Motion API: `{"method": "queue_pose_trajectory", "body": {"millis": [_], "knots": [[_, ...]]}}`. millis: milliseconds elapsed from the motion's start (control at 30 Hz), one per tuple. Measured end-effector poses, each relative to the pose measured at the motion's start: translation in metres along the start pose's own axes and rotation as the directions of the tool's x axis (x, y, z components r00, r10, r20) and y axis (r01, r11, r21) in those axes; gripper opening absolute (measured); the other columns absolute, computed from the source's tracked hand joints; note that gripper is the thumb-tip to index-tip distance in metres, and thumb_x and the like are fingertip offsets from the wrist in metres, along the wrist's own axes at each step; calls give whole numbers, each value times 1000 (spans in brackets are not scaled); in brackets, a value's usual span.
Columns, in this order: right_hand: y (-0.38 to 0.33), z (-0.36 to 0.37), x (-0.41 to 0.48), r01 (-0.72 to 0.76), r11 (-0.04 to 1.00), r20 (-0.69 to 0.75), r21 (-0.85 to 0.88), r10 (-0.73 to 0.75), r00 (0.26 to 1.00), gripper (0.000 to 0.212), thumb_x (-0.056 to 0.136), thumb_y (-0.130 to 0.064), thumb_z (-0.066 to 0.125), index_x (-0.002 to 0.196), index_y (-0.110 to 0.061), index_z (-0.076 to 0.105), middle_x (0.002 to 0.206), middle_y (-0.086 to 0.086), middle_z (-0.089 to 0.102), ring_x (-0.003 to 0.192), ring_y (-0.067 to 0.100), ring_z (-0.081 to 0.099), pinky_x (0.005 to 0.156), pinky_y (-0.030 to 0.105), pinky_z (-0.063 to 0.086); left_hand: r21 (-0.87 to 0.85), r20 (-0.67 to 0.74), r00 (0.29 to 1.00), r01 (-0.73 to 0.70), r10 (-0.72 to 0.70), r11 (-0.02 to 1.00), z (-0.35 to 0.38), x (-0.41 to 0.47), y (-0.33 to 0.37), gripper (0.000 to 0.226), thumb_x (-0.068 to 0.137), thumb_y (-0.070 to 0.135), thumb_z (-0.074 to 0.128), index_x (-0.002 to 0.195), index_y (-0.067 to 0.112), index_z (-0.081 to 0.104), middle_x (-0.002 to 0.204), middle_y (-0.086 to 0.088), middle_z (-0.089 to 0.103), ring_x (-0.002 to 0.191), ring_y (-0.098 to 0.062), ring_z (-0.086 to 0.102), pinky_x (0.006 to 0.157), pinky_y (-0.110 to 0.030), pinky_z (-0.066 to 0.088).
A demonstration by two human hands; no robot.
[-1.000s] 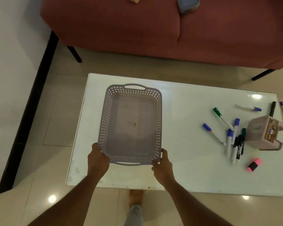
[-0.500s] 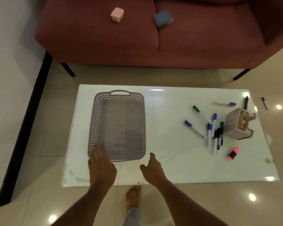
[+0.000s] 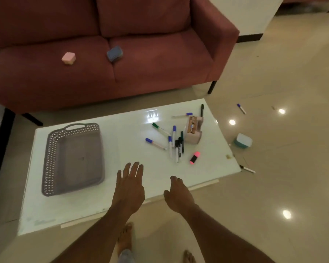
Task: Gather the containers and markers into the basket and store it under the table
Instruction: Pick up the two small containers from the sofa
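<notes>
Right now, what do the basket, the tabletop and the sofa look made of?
Basket: likely moulded plastic, matte grey, going by the perforated lattice walls and cut-out handle.
Table: the top is probably glass or gloss laminate, white. It mirrors the ceiling lights.
Sofa: apparently woven fabric, dull red, with no sheen.

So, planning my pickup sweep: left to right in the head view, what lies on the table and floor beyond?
Basket → green-capped marker → pink highlighter → teal container on the floor.
</notes>
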State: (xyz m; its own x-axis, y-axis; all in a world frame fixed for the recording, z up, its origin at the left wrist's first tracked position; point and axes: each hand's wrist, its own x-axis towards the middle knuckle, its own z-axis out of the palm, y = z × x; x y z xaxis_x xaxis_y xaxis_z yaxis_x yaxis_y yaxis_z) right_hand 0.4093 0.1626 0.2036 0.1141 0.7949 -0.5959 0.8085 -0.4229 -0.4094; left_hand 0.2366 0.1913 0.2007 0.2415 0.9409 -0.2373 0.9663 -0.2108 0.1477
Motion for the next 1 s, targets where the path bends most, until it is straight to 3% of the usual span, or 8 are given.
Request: {"method": "queue_pose_trajectory", "body": {"millis": [200,433,567,800,1000], "knots": [[37,-67,-34,78,996,-113,-33,-82,990,45,95,-23,47,137,-11,36,135,12,43,120,32,47,92,40,43,43,-84,995,-40,43,998,-59,-18,57,65,89,13,45,150,15,24,158,-2,28,149,-25,18,120,-48,20],[-5,-86,-78,207,975,-150,-82,-217,964,43,94,-20,48,134,-9,37,132,12,47,120,31,48,86,38,43,66,-192,981,44,-31,997,-128,-69,28,57,85,11,49,140,14,36,145,-2,43,141,-26,32,112,-47,33],[-50,-66,-112,293,936,-148,-196,-323,935,52,95,-21,46,143,-12,30,138,10,42,121,29,46,85,37,44,49,-221,971,105,-92,993,-149,-120,-21,56,85,11,48,140,14,36,145,-3,41,140,-26,32,112,-49,32],[-146,-5,-168,334,897,-225,-289,-402,887,59,96,-28,48,149,-14,25,149,10,35,131,29,41,97,40,45,46,-272,952,157,-139,987,-176,-221,-154,57,81,7,50,136,17,39,145,-1,41,137,-23,34,111,-46,34],[-230,63,-207,340,891,-272,-301,-422,865,54,94,-26,52,142,-12,33,142,11,41,122,30,46,85,38,48,98,-287,946,184,-150,978,-209,-299,-283,55,85,12,48,139,17,37,149,-2,39,139,-22,34,111,-47,34]]}}
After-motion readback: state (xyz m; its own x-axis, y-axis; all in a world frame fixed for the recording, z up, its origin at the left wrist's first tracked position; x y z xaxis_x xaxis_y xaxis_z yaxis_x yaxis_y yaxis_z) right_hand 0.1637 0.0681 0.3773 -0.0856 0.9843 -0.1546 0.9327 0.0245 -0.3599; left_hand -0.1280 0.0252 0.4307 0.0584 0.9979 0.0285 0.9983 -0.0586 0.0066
